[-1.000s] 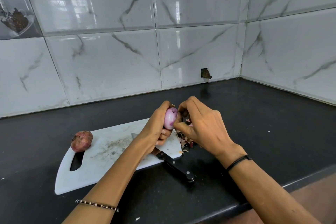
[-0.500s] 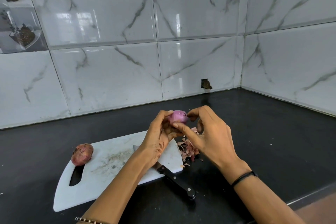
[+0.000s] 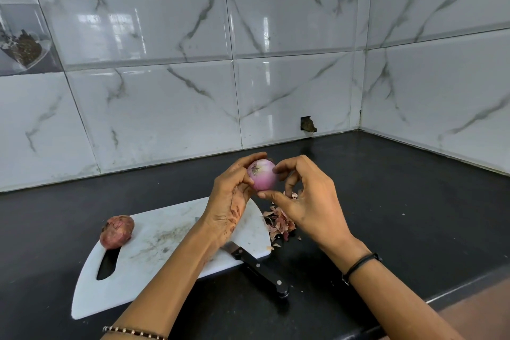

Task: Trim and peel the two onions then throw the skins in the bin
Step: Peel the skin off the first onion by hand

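Both hands hold the peeled onion (image 3: 262,175) in the air above the board's (image 3: 154,265) far right corner, the left hand (image 3: 229,201) gripping its side and the right hand (image 3: 306,201) pinching it, trimmed end towards the person. The unpeeled onion (image 3: 117,231) lies well apart at the board's left end beside the handle slot, nearer the left hand. The knife (image 3: 259,269) lies half under the left forearm, handle off the board towards the worktop's (image 3: 386,201) front edge, and the skins (image 3: 280,222) are heaped just off the board's right edge; no bin shows.
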`<action>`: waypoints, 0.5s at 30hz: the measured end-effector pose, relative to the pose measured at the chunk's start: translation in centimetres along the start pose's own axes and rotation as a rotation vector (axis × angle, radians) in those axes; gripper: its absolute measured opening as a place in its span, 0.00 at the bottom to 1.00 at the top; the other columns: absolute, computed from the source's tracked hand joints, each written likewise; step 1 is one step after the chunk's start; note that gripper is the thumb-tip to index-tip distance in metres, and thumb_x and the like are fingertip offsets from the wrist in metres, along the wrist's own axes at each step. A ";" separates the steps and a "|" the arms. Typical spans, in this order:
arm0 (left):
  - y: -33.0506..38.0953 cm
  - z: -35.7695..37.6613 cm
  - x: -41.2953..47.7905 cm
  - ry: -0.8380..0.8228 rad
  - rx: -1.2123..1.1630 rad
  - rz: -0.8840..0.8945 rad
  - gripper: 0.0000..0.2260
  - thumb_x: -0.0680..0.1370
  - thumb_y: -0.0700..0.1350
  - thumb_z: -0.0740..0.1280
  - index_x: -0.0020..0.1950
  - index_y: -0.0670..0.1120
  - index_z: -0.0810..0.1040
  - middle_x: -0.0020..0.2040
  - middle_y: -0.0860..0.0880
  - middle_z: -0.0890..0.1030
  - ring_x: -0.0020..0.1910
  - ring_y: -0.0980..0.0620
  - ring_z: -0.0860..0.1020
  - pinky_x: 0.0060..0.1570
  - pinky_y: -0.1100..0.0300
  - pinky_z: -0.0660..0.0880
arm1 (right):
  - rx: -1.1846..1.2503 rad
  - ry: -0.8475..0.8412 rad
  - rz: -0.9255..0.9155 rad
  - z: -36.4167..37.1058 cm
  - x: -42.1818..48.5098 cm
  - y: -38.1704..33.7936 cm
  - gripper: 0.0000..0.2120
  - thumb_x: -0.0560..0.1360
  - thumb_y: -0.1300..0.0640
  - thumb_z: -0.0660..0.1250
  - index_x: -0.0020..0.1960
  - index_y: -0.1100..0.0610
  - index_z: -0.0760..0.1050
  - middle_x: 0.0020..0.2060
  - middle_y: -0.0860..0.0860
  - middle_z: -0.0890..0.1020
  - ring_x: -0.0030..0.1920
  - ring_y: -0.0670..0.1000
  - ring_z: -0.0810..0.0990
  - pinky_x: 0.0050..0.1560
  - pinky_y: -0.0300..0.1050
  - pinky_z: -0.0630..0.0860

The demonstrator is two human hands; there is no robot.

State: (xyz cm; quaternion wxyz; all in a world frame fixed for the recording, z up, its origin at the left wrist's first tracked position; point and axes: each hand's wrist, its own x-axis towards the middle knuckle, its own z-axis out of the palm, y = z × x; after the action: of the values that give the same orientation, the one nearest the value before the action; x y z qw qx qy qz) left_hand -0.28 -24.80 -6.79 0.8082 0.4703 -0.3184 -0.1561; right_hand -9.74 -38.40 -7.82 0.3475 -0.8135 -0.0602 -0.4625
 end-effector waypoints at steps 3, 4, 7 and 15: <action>-0.1 0.1 0.1 -0.003 0.040 0.024 0.23 0.66 0.36 0.64 0.61 0.40 0.81 0.59 0.39 0.82 0.58 0.46 0.80 0.53 0.56 0.80 | 0.040 -0.024 0.025 0.0 0.0 0.0 0.22 0.67 0.52 0.82 0.55 0.54 0.78 0.40 0.40 0.77 0.42 0.47 0.81 0.47 0.29 0.73; -0.1 0.1 0.1 -0.002 0.054 0.032 0.23 0.66 0.36 0.63 0.61 0.40 0.81 0.59 0.39 0.82 0.59 0.46 0.80 0.54 0.55 0.80 | 0.049 -0.030 0.033 0.0 0.0 0.1 0.21 0.67 0.53 0.82 0.55 0.54 0.78 0.40 0.41 0.77 0.41 0.48 0.81 0.47 0.29 0.73; -0.1 0.0 0.0 0.001 0.099 0.053 0.22 0.68 0.36 0.64 0.61 0.41 0.82 0.60 0.40 0.83 0.59 0.47 0.81 0.55 0.55 0.80 | 0.079 -0.044 0.047 0.0 0.0 0.0 0.17 0.67 0.55 0.82 0.51 0.53 0.79 0.40 0.43 0.78 0.40 0.50 0.79 0.43 0.32 0.74; 0.0 -0.1 0.0 0.007 0.129 0.065 0.21 0.69 0.38 0.65 0.62 0.43 0.82 0.59 0.42 0.84 0.58 0.47 0.82 0.55 0.56 0.81 | 0.081 -0.002 0.083 -0.2 0.1 -0.3 0.18 0.65 0.52 0.84 0.45 0.53 0.76 0.38 0.45 0.79 0.36 0.49 0.78 0.37 0.34 0.73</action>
State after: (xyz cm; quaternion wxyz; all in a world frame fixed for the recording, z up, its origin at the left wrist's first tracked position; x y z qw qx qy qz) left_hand -0.26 -24.72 -6.83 0.7817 0.5115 -0.3402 -0.1073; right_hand -9.91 -38.32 -7.53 0.3987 -0.8010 -0.0454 -0.4442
